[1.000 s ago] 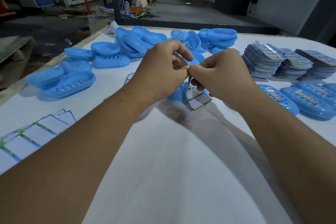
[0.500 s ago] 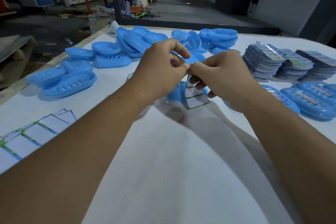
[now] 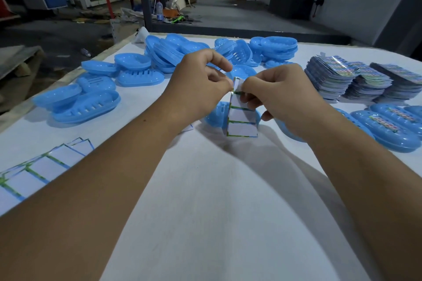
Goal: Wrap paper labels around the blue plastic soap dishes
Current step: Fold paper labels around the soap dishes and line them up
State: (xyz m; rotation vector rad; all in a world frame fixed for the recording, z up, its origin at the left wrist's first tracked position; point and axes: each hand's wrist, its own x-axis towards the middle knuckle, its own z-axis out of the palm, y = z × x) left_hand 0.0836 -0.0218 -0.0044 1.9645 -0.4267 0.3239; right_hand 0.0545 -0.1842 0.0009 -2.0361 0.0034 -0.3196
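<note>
Both hands, left hand (image 3: 201,89) and right hand (image 3: 280,98), pinch the paper label (image 3: 242,118) at its top, just above a soap dish (image 3: 217,116). It looks like the label is being readied; next it must go round that dish

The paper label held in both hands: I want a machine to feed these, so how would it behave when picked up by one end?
The paper label hangs down in folded panels from the left hand and right hand, so it is probably floppy and light. Its creases suggest it folds easily. Its surface looks glossy, so it may be slippery.
</note>
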